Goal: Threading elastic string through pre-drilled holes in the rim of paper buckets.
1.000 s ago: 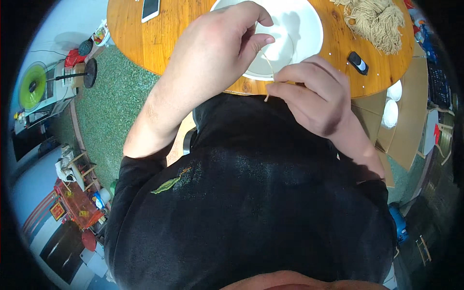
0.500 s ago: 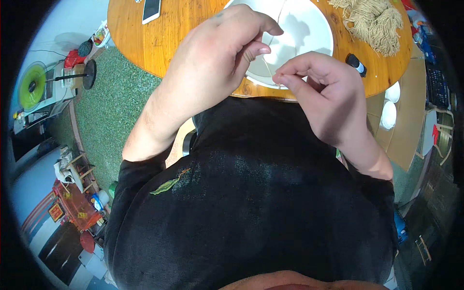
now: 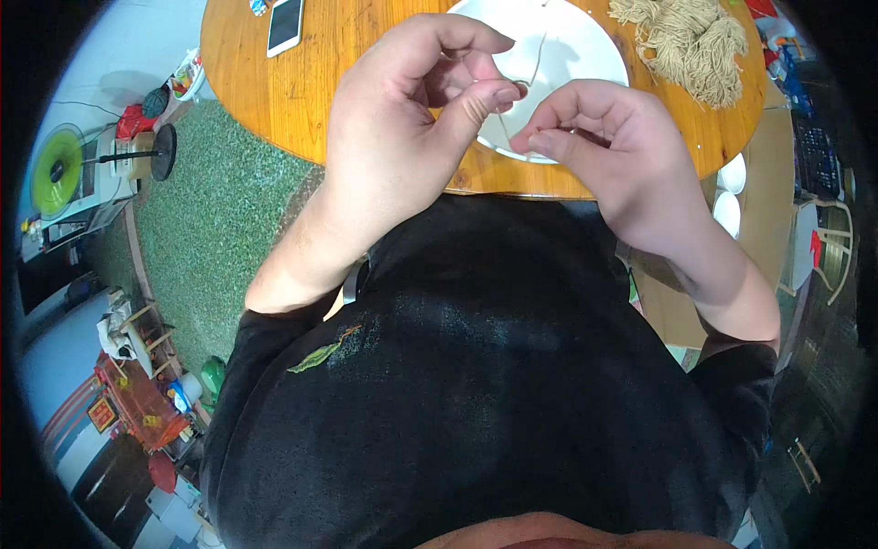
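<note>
A thin beige thread (image 3: pixel 540 57) runs down over a white round dish (image 3: pixel 585 50) to my left hand (image 3: pixel 412 110). The thumb and index finger of that hand pinch the thread in a small bend, and the other fingers are loosely curled. From there a short length slants down to my right hand (image 3: pixel 631 151), whose thumb and index fingertips are pressed together on its end. Both hands are raised above the near rim of the dish, a small gap apart. Whatever else the right fingertips may hold is too small to make out.
The dish stands on a round wooden table (image 3: pixel 265 101). A heap of tan yarn (image 3: pixel 695 50) lies to its right, a white phone (image 3: pixel 285 26) to its left. Two white bowls (image 3: pixel 729 197) rest on cardboard (image 3: pixel 768 192) at right. A green fan (image 3: pixel 57 171) is far left.
My left thumb and index finger, apart before, have closed on the thread and bent it. The right hand has shifted slightly up and right, and now hides the small dark bottle on the table.
</note>
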{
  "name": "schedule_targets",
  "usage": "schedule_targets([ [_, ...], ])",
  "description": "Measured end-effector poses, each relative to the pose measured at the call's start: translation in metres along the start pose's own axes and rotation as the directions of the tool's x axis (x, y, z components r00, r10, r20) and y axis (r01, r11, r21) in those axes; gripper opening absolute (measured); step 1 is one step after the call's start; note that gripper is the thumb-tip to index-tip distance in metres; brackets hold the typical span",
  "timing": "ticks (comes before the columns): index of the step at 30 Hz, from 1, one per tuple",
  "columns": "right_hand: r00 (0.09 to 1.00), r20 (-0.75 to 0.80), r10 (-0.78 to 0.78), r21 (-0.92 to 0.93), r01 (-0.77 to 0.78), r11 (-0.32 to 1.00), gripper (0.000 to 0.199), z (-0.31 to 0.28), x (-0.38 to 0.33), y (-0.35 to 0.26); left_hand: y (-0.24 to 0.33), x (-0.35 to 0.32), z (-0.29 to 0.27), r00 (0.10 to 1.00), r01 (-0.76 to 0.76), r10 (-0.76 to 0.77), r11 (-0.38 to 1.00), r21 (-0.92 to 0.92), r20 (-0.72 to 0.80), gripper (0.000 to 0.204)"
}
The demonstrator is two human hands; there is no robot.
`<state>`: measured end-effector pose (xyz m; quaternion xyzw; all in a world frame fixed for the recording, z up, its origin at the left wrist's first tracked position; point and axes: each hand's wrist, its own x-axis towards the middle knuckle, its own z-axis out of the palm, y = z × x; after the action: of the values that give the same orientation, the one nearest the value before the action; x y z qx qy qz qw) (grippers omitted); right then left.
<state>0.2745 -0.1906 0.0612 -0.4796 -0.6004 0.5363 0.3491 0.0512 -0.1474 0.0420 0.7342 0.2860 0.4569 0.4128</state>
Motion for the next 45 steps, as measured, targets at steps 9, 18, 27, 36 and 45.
schedule_targets([
  [9, 0.986, 0.051, 0.161, 0.142, -0.167, 0.976, 0.016, -0.009, 0.019, -0.001, -0.003, 0.003, 0.013, 0.994, -0.058, 0.052, 0.997, -0.058, -0.096, 0.038],
  [18, 0.942, 0.138, 0.305, -0.014, -0.307, 0.952, 0.021, -0.021, 0.018, -0.034, 0.035, 0.016, 0.007, 0.994, 0.098, -0.105, 0.969, 0.225, 0.021, 0.027],
  [27, 0.922, 0.216, 0.323, -0.085, -0.312, 0.946, 0.020, -0.032, 0.022, -0.017, -0.015, 0.038, 0.012, 0.735, -0.677, 0.678, 0.734, 0.053, -0.012, 0.025],
  [36, 0.926, 0.279, 0.254, -0.194, -0.205, 0.959, 0.019, -0.035, 0.021, -0.026, 0.002, 0.051, 0.019, 0.694, -0.716, 0.716, 0.675, 0.178, 0.076, 0.029],
  [45, 0.935, 0.278, 0.222, 0.031, -0.240, 0.970, 0.016, -0.051, 0.024, -0.012, 0.026, 0.035, 0.018, 0.997, -0.045, 0.040, 0.997, 0.066, 0.070, 0.040],
])
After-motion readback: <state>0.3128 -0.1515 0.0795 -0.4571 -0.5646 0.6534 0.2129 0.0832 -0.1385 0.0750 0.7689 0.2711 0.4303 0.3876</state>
